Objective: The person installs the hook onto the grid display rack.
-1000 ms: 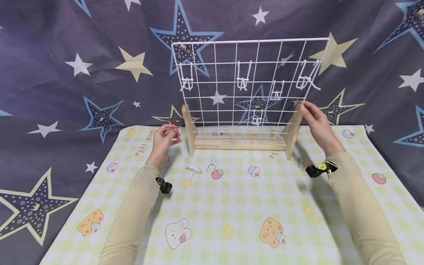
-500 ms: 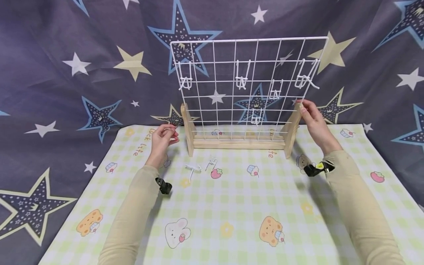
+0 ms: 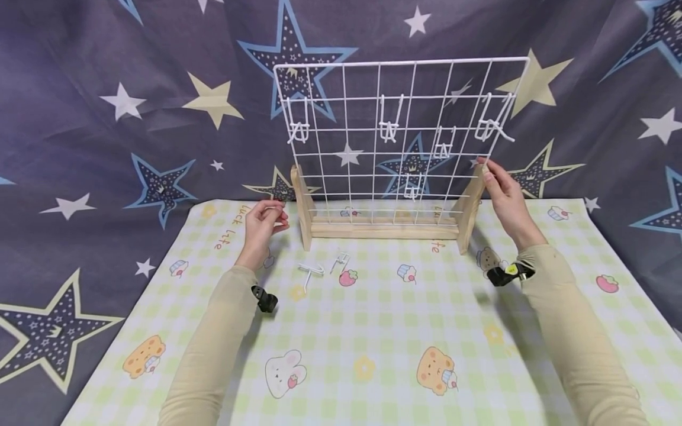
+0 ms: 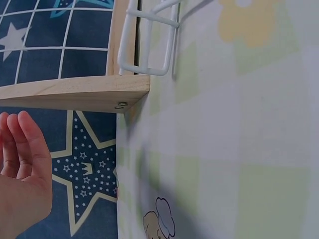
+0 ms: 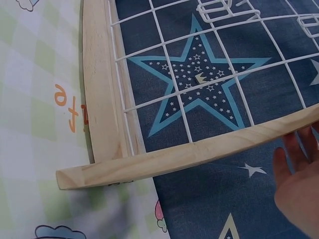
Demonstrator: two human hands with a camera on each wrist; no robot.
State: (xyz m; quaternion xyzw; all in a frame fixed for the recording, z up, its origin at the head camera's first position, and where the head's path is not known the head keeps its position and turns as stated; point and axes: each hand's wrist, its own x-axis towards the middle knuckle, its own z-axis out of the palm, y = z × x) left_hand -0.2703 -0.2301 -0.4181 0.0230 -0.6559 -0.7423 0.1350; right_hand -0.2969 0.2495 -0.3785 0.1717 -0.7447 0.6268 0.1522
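A white wire grid (image 3: 401,62) stands upright in a wooden base (image 3: 385,229) at the back of the table. Several white wire hooks hang on it, one of them a hook (image 3: 389,131) near the upper middle. My right hand (image 3: 508,204) grips the top of the right wooden side piece (image 5: 199,148), thumb in front and fingers reaching behind. To the left of the base, my left hand (image 3: 260,231) hovers with loosely curled fingers and holds nothing. Two loose items lie on the cloth before the stand: a white hook (image 3: 311,270) and a smaller one (image 3: 341,261).
A green-and-white checked cloth (image 3: 367,325) with cartoon prints covers the table. Close behind the stand hangs a dark curtain (image 3: 176,71) patterned with stars. Black wrist cameras sit on both sleeves.
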